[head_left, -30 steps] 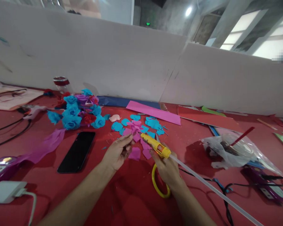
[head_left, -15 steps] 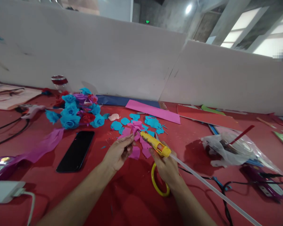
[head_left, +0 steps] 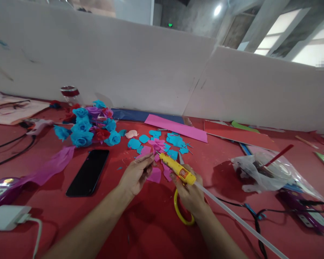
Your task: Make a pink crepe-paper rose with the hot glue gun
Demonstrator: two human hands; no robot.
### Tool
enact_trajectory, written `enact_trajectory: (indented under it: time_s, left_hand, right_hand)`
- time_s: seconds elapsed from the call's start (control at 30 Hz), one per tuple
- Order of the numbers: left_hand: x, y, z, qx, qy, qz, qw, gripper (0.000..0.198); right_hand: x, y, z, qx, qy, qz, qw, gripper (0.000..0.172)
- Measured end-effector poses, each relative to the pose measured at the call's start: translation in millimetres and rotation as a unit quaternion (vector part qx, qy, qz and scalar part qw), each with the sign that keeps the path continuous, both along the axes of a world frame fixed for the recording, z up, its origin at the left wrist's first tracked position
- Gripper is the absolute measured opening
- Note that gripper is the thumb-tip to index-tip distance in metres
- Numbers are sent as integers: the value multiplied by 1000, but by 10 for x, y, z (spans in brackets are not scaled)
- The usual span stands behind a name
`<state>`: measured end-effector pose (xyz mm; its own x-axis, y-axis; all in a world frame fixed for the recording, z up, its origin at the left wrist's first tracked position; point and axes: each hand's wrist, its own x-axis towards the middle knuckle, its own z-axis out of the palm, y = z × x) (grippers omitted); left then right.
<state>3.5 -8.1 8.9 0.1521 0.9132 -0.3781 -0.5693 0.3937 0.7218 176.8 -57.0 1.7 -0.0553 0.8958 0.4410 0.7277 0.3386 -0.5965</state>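
Red table is carrying the whole craft mess. Finished paper roses, blue, purple and red, are sitting piled at far left, so several flowers look done; loose blue and pink cut petals are lying unused mid-table, so more assembly looks left. Black phone is lying left of the hands. Right hand is gripping the yellow glue gun, fingers wrapped around it, glue stick trailing back right. Left hand is pinching a small pink flower piece, fingertips closed on its base. Gun nozzle is pointing at that piece, just beside the left fingertips; contact can't be made out.
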Motion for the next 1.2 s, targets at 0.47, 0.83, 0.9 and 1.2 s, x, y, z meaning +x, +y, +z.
enact_trajectory:
  time_s: [0.47, 0.83, 0.9, 1.2]
  left_hand:
    - [51, -40, 5, 41, 61, 26, 997, 34]
    - [45, -42, 4, 36, 56, 45, 997, 31]
    - [44, -36, 3, 35, 54, 49, 997, 30]
    - [-20, 18, -2, 19, -36, 24, 999, 20]
  right_hand:
    - [-36, -5, 57, 24, -19, -5, 1000, 19]
    - [-1, 17, 20, 36, -48, -32, 998, 20]
    - [1, 13, 31, 44, -54, -33, 997, 20]
    - [2, -4, 34, 50, -46, -23, 997, 20]
